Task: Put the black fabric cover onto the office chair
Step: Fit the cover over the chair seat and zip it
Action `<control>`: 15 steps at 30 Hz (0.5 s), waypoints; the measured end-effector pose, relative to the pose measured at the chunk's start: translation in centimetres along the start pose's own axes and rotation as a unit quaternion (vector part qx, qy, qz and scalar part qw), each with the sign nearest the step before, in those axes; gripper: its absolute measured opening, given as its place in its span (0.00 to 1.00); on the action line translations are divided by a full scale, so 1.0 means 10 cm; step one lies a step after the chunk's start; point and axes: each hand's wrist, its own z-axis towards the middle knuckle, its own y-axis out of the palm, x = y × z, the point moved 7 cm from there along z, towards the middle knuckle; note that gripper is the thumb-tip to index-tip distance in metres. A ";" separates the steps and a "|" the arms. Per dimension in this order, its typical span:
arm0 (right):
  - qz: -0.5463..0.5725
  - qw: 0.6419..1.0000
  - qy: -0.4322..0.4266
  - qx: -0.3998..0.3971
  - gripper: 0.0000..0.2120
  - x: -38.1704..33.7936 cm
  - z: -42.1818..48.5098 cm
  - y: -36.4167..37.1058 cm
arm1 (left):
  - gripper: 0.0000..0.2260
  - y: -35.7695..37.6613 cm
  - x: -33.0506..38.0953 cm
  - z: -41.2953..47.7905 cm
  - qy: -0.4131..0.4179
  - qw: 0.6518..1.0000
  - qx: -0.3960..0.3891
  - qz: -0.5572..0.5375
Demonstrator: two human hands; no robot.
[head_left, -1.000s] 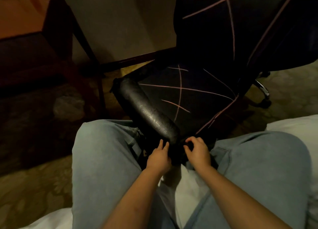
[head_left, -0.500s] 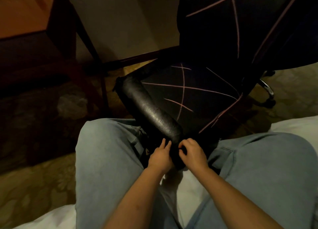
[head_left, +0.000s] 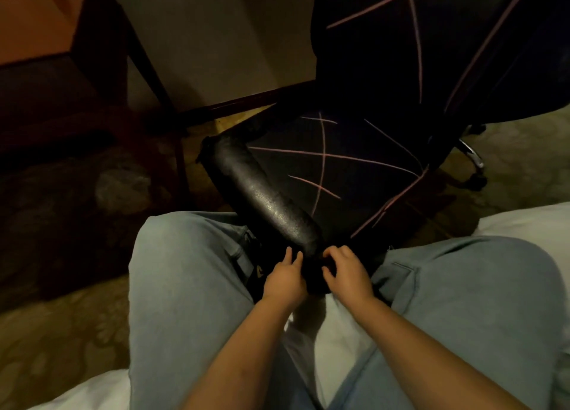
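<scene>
Both forearms reach forward between the knees in light blue jeans (head_left: 185, 286), above white bedding (head_left: 333, 332). The left hand (head_left: 285, 281) lies palm down, its fingers nearly straight and close together, the tips touching dark fabric at the near end of the shiny black leather armrest (head_left: 268, 203). The right hand (head_left: 348, 275) is just beside it, apart by a narrow gap. Its fingers are curled and the thumb stands against them, pinching a dark fold of the black fabric cover (head_left: 354, 175) with thin pink lines. This cover is spread over the seat and the backrest of the office chair (head_left: 473, 158). The armrest is bare. The knees stand close on both sides of the armrest's near end. Farther left are patterned carpet (head_left: 61, 342) and a dark wooden table leg (head_left: 182, 163), and behind them a plain wall (head_left: 216, 39).
</scene>
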 end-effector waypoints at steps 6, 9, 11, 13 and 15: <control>-0.077 0.983 -0.106 -0.126 0.19 -0.29 -0.17 0.34 | 0.30 0.00 -0.01 -0.03 0.000 1.000 -0.004 -0.014; -0.079 0.986 -0.110 -0.095 0.19 -0.31 -0.16 0.33 | 0.30 0.00 -0.02 -0.05 -0.001 1.000 -0.007 -0.023; -0.060 0.991 -0.113 -0.049 0.11 -0.30 -0.13 0.24 | 0.29 -0.01 -0.02 -0.05 -0.003 1.000 -0.005 -0.024; -0.036 0.995 -0.098 -0.009 0.08 -0.25 -0.07 0.11 | 0.29 -0.01 -0.02 -0.05 -0.003 1.000 -0.003 -0.021; 0.014 0.998 -0.035 0.050 0.08 -0.11 0.03 -0.08 | 0.30 -0.02 -0.01 -0.06 0.000 1.000 0.001 -0.018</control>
